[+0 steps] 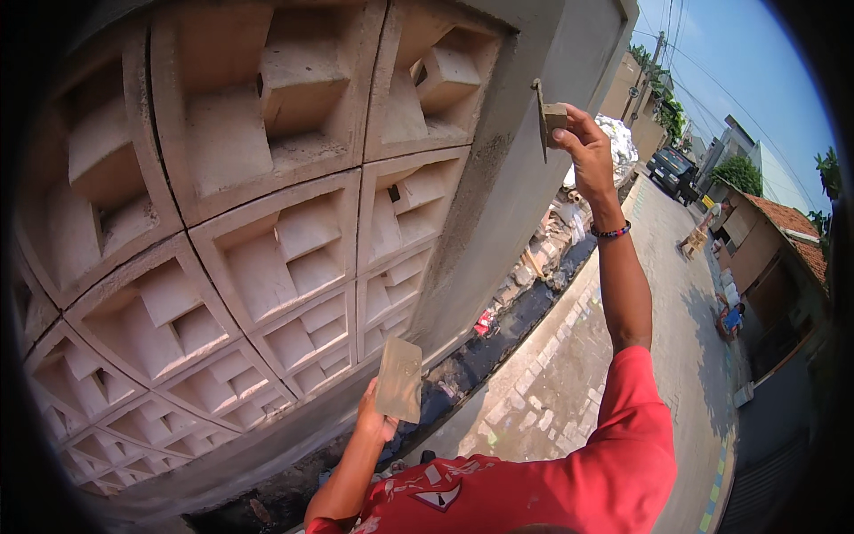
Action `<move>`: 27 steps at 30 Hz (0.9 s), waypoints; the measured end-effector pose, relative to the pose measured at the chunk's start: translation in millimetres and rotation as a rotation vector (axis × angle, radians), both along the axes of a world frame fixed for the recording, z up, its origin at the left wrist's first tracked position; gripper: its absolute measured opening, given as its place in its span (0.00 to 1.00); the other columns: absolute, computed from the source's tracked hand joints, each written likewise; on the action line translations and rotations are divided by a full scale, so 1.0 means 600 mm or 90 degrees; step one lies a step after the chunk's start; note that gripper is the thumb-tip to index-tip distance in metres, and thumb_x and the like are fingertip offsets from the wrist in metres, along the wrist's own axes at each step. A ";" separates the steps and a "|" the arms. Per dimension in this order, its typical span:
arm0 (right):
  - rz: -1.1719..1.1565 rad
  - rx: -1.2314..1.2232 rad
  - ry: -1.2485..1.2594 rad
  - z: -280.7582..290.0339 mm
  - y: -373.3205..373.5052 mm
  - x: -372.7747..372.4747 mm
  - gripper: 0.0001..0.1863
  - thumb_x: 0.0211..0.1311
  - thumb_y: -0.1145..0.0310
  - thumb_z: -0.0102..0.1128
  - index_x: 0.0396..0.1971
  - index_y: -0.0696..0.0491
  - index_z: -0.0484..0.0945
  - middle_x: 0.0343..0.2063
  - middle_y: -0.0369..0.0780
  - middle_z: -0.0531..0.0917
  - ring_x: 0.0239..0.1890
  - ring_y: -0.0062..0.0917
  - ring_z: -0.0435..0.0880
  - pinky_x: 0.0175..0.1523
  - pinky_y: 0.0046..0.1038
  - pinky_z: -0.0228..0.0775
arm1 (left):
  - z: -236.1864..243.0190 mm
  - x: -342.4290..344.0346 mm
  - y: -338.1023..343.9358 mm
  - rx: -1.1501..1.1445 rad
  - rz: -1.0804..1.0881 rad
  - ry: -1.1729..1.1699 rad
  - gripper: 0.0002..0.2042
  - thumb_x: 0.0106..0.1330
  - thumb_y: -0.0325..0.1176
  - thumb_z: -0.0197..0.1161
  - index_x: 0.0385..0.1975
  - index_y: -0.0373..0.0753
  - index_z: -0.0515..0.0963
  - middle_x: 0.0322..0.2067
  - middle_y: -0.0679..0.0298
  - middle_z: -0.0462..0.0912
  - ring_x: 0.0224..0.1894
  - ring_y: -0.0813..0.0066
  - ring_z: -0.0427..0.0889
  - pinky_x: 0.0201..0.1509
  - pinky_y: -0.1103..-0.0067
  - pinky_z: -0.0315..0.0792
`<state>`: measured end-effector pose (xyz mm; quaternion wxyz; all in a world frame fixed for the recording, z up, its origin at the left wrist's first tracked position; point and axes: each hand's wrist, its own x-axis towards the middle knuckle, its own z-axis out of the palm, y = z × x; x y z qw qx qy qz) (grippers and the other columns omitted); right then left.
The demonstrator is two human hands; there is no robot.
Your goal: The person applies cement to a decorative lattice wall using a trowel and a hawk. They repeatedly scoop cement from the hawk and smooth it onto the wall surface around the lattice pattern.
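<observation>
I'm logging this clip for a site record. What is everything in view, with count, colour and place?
Plaster float: one, grey-brown, at the wall's rendered edge, held in the right hand.
Trowel: one, dull metal blade smeared with mortar, low centre, held in the left hand.
Ventilation-block wall: one, pale grey, left and centre.
Drain channel: one, dark, along the wall's foot.
Paved lane: one, grey, right.
Dark car: one, far up the lane.
Bead bracelet: one, multicoloured, right wrist.
Left hand: low centre.
Right hand: raised, upper right.

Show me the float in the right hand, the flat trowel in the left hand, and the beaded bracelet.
Float (549,117), head view, wooden handle block.
Flat trowel (399,379), head view, blade face.
Beaded bracelet (611,232), head view, band on the wrist.
</observation>
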<state>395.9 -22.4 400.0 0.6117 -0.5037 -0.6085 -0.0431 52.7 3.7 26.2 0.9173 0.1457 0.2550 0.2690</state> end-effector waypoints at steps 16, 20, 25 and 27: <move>-0.284 0.199 -0.414 0.105 0.096 0.037 0.20 0.47 0.81 0.60 0.43 0.49 0.79 0.37 0.37 0.81 0.39 0.27 0.76 0.46 0.26 0.68 | -0.003 -0.008 -0.009 -0.021 0.045 -0.026 0.12 0.69 0.36 0.49 0.49 0.41 0.67 0.42 0.61 0.78 0.42 0.68 0.81 0.42 0.73 0.79; -0.317 0.191 -0.501 0.111 0.086 0.044 0.20 0.50 0.80 0.59 0.45 0.50 0.78 0.38 0.38 0.80 0.40 0.27 0.77 0.47 0.26 0.67 | -0.016 -0.009 -0.008 -0.003 0.040 -0.026 0.12 0.69 0.36 0.49 0.49 0.41 0.67 0.43 0.61 0.78 0.42 0.69 0.81 0.42 0.73 0.79; -0.428 0.152 -0.481 0.093 0.054 0.046 0.21 0.51 0.80 0.59 0.47 0.49 0.77 0.37 0.40 0.80 0.41 0.31 0.76 0.48 0.28 0.67 | -0.028 -0.011 -0.006 -0.010 0.035 -0.038 0.12 0.69 0.35 0.49 0.49 0.41 0.67 0.44 0.62 0.78 0.42 0.70 0.81 0.42 0.74 0.79; -0.468 0.178 -0.598 0.084 0.032 0.023 0.21 0.51 0.79 0.59 0.47 0.49 0.77 0.37 0.40 0.79 0.41 0.32 0.75 0.48 0.30 0.67 | -0.017 -0.014 -0.007 -0.021 0.035 -0.037 0.12 0.68 0.35 0.50 0.49 0.41 0.68 0.44 0.62 0.78 0.42 0.70 0.81 0.42 0.75 0.79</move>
